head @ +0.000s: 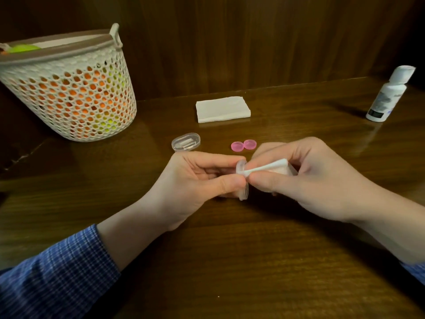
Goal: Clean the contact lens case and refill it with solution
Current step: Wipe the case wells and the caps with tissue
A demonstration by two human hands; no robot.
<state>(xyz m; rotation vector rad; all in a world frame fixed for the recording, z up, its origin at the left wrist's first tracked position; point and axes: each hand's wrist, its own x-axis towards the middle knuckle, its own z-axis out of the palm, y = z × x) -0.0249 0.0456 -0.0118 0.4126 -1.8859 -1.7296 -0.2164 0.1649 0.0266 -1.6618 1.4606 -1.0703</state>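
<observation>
On a dark wooden table (230, 249), a clear lens case (242, 180) is pinched on edge by the left hand (197, 180), while a twisted tissue (269, 168) is pinched into it by the right hand (310, 178); two pink caps (243, 145) are seen just behind

sleeves (57, 270): blue checked, white lines | hands (195, 180): bare

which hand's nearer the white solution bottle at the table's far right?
Right. The right hand sits nearer and left of the white solution bottle; the left hand lies farther left, past the right hand.
</observation>
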